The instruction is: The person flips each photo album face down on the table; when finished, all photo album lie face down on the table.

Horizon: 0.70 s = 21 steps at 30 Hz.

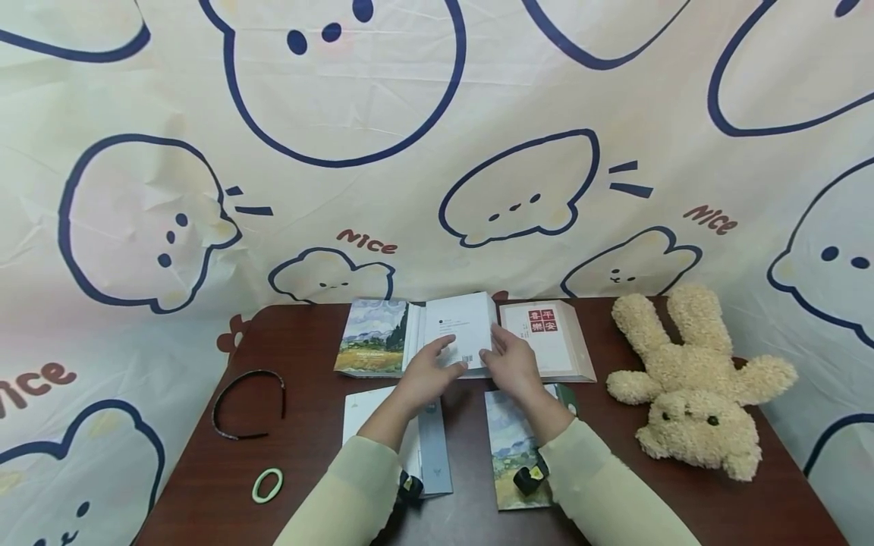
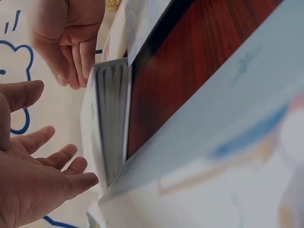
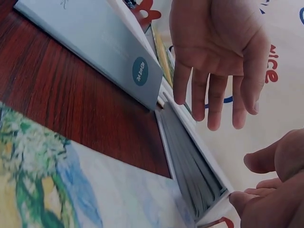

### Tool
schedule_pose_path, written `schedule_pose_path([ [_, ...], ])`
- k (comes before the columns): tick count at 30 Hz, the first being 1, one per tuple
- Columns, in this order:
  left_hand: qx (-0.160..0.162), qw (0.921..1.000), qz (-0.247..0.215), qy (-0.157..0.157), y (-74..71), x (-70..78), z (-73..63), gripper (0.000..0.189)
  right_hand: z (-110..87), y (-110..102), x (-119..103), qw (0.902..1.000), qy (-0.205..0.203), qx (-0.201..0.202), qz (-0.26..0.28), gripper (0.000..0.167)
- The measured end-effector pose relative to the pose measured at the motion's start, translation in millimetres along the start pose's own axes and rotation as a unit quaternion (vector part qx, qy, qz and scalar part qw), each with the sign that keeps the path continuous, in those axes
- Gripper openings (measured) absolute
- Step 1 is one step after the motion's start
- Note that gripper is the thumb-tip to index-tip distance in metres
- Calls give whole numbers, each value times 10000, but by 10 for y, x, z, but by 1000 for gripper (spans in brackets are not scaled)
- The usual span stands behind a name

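Note:
A thick white book (image 1: 459, 330) lies at the back middle of the table, small print and a barcode on its cover. My left hand (image 1: 430, 373) hovers over its lower left part, fingers spread and loosely bent. In the left wrist view, that left hand (image 2: 42, 175) has nothing between its fingers. At the book's right edge is my right hand (image 1: 514, 365), with relaxed fingers. The right wrist view has the right hand (image 3: 273, 187) with a fingertip close to the book's corner; I cannot tell whether it touches. Layered page edges (image 3: 190, 161) face me.
A landscape-painting book (image 1: 372, 337) lies left, a book with red characters (image 1: 556, 341) right. Nearer are a pale blue-grey book (image 1: 435, 447) and another painted-cover book (image 1: 508, 455). A headband (image 1: 221, 402), green ring (image 1: 267, 485) and plush toy (image 1: 696, 387) flank them.

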<state>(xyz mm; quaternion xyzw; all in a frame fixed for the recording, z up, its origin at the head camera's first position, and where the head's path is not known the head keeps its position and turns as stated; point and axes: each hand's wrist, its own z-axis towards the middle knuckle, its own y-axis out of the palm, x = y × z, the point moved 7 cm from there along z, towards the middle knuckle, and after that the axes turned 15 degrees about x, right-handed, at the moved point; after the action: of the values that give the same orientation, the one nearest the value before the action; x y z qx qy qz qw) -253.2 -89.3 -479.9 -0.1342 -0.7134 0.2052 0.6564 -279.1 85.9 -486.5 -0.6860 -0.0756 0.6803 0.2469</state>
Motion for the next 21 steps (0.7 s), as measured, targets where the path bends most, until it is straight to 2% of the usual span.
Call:
schedule_pose_path([
  [9, 181, 9996, -226, -65, -317, -58, 12, 63, -51, 115, -133, 9987, -161, -70, 485, 59],
  [14, 361, 9993, -73, -70, -479, -109, 10, 64, -77, 207, -195, 9984, -211, -208, 475, 60],
  [21, 502, 9984, -1, -253, -648, -248, 6, 65, -112, 324, -258, 9979, -303, -380, 428, 60],
])
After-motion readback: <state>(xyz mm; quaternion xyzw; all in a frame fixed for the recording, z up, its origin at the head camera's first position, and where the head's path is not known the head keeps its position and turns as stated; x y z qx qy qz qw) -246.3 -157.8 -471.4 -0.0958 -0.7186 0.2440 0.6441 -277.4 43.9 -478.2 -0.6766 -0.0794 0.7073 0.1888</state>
